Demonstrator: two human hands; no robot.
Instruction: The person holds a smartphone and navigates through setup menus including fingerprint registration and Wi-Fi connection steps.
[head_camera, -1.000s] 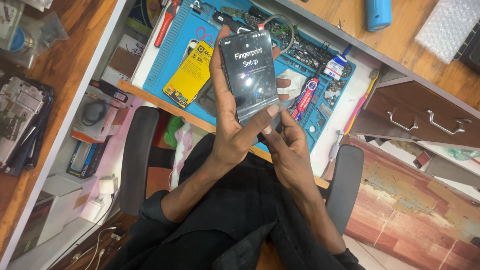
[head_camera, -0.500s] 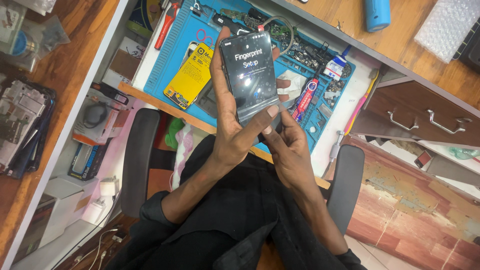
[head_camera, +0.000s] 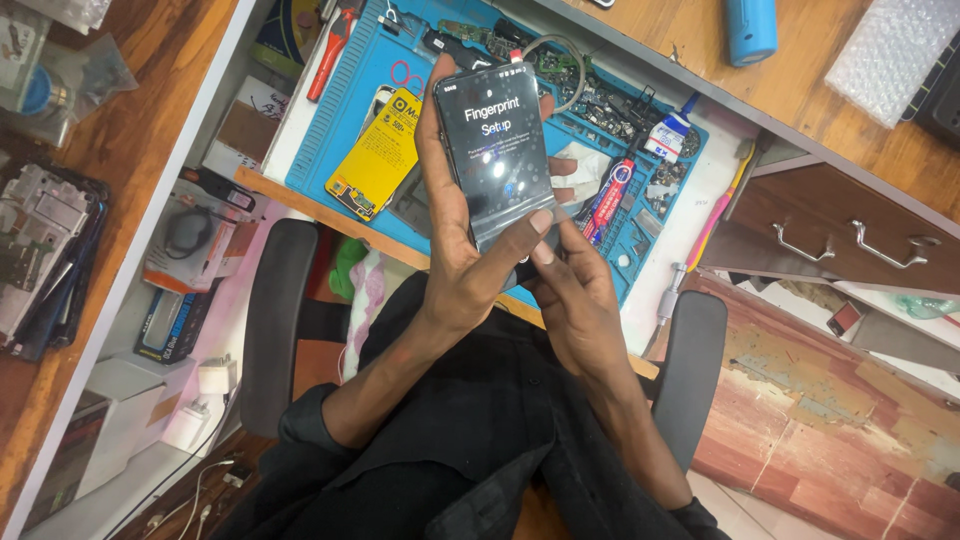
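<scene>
My left hand (head_camera: 462, 262) holds a black smartphone (head_camera: 496, 150) upright over the desk, fingers wrapped behind it and the thumb lying across the lower right part of the lit screen. The screen shows white text on a dark background. My right hand (head_camera: 570, 290) cups the phone's bottom edge from below, its thumb tip touching the lower right corner next to the left thumb.
A blue repair mat (head_camera: 350, 110) on the white desk carries a yellow battery (head_camera: 373, 155), circuit boards, a red-handled tool (head_camera: 327, 52) and a glue tube (head_camera: 608, 200). Black chair armrests (head_camera: 275, 320) flank my lap. Wooden drawers (head_camera: 850, 235) stand right, a shelf with boxes left.
</scene>
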